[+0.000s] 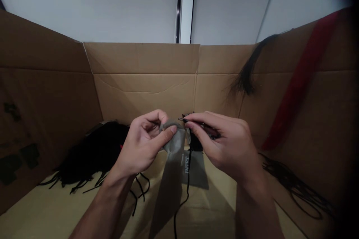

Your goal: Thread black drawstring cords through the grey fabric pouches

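Note:
My left hand (147,138) pinches the top edge of a grey fabric pouch (175,153) between thumb and fingers, and the pouch hangs down from it. Close beside that edge, my right hand (224,138) is closed on a thin metal tool (181,119) with a narrow looped tip pointing left. Whether it is a threading needle or a hook is too small to tell. A black cord (187,186) trails down from my right fingers towards the front. Behind the held pouch lies another grey pouch (199,171) with white INTEX lettering.
Cardboard walls (146,82) enclose the work surface (213,209). At left lies a heap of black items with cord ends (92,157). Loose black cords (297,186) lie at right. A red strip (303,82) and a bunch of black strands (248,71) hang over the right wall.

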Available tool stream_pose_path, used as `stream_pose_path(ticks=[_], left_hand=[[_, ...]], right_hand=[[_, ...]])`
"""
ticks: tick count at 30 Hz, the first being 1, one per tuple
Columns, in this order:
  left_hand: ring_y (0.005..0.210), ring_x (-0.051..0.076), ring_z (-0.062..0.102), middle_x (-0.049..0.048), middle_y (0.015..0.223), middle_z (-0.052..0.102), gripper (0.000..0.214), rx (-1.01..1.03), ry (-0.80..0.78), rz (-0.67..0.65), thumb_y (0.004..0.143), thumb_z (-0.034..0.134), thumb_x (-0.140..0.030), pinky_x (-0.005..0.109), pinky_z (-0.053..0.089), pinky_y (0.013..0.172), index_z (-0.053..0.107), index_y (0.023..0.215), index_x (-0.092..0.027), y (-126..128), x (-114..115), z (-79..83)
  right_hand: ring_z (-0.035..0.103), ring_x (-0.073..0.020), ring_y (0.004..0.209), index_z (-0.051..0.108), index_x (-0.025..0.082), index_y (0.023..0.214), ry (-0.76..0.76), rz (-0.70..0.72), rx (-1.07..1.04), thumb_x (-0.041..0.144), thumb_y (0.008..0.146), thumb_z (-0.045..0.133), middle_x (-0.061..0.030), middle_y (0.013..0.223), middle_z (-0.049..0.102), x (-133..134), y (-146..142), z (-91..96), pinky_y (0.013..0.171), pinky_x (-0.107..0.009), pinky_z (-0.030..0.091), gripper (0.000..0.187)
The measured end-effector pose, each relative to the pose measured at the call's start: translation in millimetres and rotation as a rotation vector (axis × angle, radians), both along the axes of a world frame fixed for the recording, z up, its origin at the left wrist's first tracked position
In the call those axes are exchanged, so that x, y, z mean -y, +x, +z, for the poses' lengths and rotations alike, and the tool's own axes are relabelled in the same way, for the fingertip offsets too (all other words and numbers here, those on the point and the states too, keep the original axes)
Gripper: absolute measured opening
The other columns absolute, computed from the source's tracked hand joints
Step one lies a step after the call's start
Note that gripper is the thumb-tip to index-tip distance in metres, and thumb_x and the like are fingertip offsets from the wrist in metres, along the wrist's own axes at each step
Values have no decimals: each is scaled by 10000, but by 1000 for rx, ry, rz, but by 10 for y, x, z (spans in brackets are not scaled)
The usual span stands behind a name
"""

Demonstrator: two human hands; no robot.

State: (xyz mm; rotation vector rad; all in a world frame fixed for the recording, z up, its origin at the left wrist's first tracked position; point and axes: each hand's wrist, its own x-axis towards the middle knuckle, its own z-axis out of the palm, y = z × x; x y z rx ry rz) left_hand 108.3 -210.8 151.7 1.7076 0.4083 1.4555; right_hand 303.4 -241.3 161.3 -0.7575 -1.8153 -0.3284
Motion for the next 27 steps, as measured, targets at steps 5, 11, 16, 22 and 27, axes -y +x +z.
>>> stream_pose_path(ticks=[5, 11, 16, 22, 27], left_hand=[[595, 90, 498, -21, 708, 542, 319, -20, 77, 120, 849, 850, -281, 190, 444, 538, 555, 780, -179, 9, -41, 14], [889, 145, 650, 33, 935, 657, 253, -58, 244, 260, 820, 868, -201, 220, 543, 800, 678, 986, -171, -50, -59, 11], [879, 157, 685, 58, 964, 724, 79, -117, 312, 307, 941, 762, -221, 245, 549, 804, 721, 989, -173, -87, -47, -24], [852, 168, 658, 48, 939, 705, 86, -197, 425, 398, 1026, 658, -250, 278, 520, 779, 714, 990, -195, -95, -60, -24], [863, 170, 649, 50, 953, 691, 92, -215, 443, 395, 1039, 639, -258, 283, 519, 796, 697, 999, -199, -63, -35, -13]], right_hand=[[717, -140, 702, 785, 215, 1007, -4, -20, -9, 140, 974, 671, -20, 884, 804, 12, 26, -2, 671, -264, 563, 140], [707, -128, 710, 783, 217, 1002, 4, -12, 18, 128, 982, 666, -6, 866, 789, 38, 33, 21, 685, -247, 551, 148], [685, -111, 711, 781, 200, 1008, 35, -26, 51, 103, 974, 674, 9, 834, 768, 39, 32, 21, 675, -228, 525, 148], [680, -133, 724, 769, 209, 1010, 40, -17, 88, 110, 994, 639, -4, 860, 781, 50, 20, 8, 683, -254, 530, 164], [690, -146, 759, 760, 197, 1012, 53, 7, 126, 119, 1013, 619, -26, 915, 800, 47, 14, -4, 736, -273, 546, 161]])
